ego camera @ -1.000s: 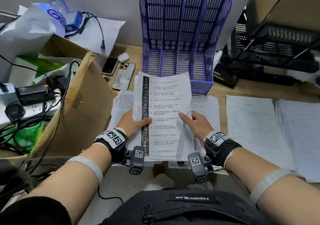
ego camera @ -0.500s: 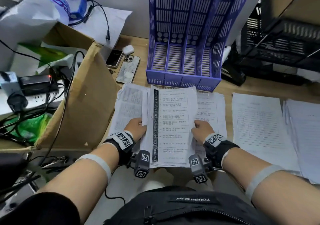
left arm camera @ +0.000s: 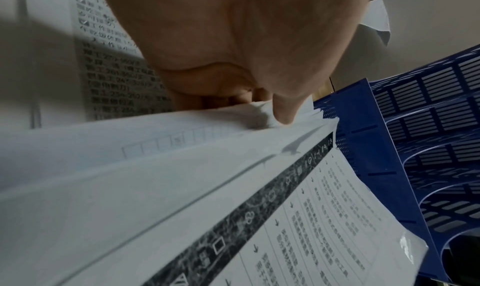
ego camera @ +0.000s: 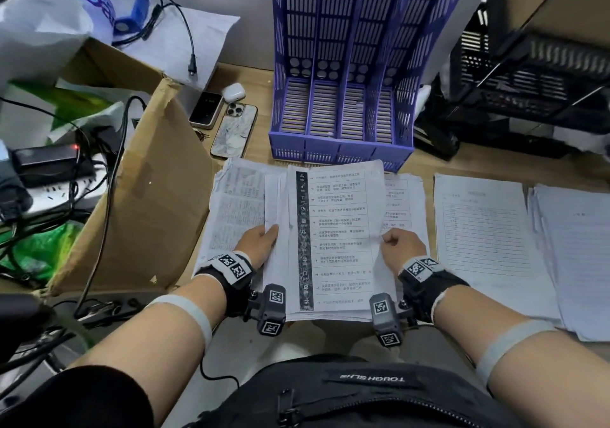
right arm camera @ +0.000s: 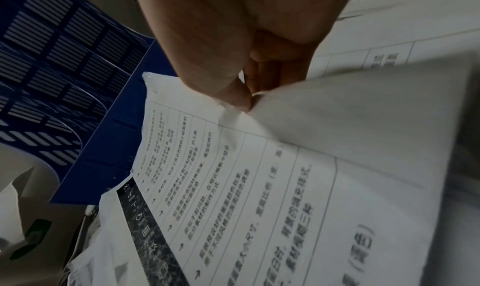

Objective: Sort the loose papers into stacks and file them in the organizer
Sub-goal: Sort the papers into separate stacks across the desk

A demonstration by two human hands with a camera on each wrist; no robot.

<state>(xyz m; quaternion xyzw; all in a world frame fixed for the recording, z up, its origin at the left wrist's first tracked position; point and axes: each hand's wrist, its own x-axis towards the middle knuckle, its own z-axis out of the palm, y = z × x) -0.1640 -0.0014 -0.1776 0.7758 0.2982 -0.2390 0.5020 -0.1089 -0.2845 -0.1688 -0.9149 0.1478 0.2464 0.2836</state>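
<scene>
I hold a stack of printed papers (ego camera: 333, 239) with a dark strip down its left side, just in front of the purple organizer (ego camera: 343, 124). My left hand (ego camera: 260, 241) pinches the stack's left edge, thumb on top (left arm camera: 284, 113). My right hand (ego camera: 397, 243) pinches its right edge between thumb and fingers (right arm camera: 244, 99). The stack (right arm camera: 259, 198) hovers over other sheets lying on the desk (ego camera: 231, 216). The organizer's slots look empty.
Two more paper piles (ego camera: 485, 239) (ego camera: 577, 256) lie to the right. An open cardboard box (ego camera: 145, 203) stands at the left. Two phones (ego camera: 232, 130) and an earbud case (ego camera: 232, 91) lie beside the organizer. A black rack (ego camera: 528, 81) is at the back right.
The stack has come down and flatter, nearer the desk. My right hand moved from lying across the top page to pinching the right edge.
</scene>
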